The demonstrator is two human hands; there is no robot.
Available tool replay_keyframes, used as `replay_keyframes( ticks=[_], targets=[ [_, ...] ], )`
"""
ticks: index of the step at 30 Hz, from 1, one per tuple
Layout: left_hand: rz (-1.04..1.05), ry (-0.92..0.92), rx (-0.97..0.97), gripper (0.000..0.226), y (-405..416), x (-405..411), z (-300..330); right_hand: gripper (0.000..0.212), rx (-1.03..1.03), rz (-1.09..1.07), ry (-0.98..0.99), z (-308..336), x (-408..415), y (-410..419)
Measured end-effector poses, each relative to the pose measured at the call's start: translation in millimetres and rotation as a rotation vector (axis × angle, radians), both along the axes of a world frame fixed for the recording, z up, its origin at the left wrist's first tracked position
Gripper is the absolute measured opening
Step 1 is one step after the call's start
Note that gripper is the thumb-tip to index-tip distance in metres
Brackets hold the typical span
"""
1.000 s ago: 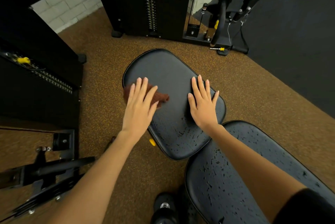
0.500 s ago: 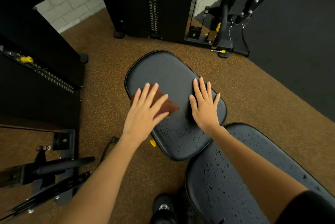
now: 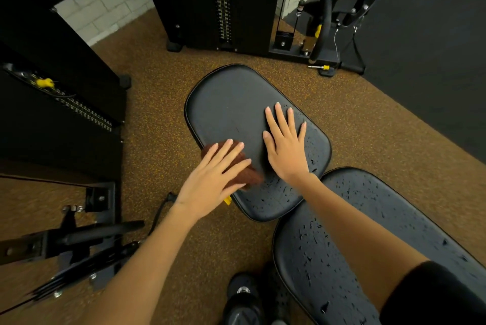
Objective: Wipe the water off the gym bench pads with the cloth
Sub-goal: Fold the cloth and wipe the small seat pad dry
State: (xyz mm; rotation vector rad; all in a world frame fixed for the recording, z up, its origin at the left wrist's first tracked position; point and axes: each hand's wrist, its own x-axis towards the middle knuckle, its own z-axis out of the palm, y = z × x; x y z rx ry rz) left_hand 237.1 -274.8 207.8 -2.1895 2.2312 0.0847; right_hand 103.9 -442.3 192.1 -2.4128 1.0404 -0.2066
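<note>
A black seat pad (image 3: 231, 103) lies in the middle, dry on its far part and dotted with water drops along its near and right edge. My left hand (image 3: 213, 180) presses flat with straight fingers on a reddish-brown cloth (image 3: 247, 174) at the pad's near left side. My right hand (image 3: 286, 145) rests flat with spread fingers on the pad's right half, holding nothing. A longer black back pad (image 3: 368, 219) runs to the lower right, covered in water drops, with my right forearm above it.
Black weight-stack machines (image 3: 218, 1) stand at the back and another (image 3: 60, 103) at the left on brown speckled flooring (image 3: 263, 240). A black metal frame with a handle (image 3: 86, 235) sits at lower left. A dark shoe (image 3: 242, 298) shows at the bottom edge.
My left hand has slid the cloth toward me along the seat pad's left side, down to the wet near part. My right hand has stayed flat on the pad.
</note>
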Motion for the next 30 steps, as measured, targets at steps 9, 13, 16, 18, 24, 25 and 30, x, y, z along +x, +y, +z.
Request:
replay_keyframes(
  ticks=[9, 13, 16, 18, 24, 25, 30],
  targets=[
    [0.327, 0.144, -0.121, 0.050, -45.5, -1.3, 10.2, 0.051, -0.069, 0.087, 0.020, -8.4, -37.1, -0.5],
    [0.083, 0.151, -0.021, 0.063, -23.5, -38.2, -0.2, 0.049, -0.031, 0.048, -0.010, -8.6, -35.9, 2.4],
    [0.160, 0.456, -0.017, 0.079, -15.0, -47.1, 0.6, 0.049, -0.065, 0.053, -0.111, -2.4, -33.4, 9.6],
    [0.263, 0.801, -0.096, 0.073, -20.0, -45.3, 16.0, 0.049, -0.126, 0.152, -0.229, 5.4, -32.1, 19.4],
    [0.661, 0.704, -0.408, 0.047, -36.0, 6.5, 40.9, 0.058, -0.209, 0.605, -0.172, 1.5, -27.4, 71.2],
    [0.685, 0.632, -0.339, 0.047, -36.5, 14.4, 39.3, 0.059, -0.257, 0.631, -0.103, -4.9, -27.3, 74.3],
    [0.626, 0.451, -0.147, 0.048, -29.5, 26.4, 29.1, 0.055, -0.267, 0.493, -0.075, -9.9, -9.1, 62.8]
  ],
)
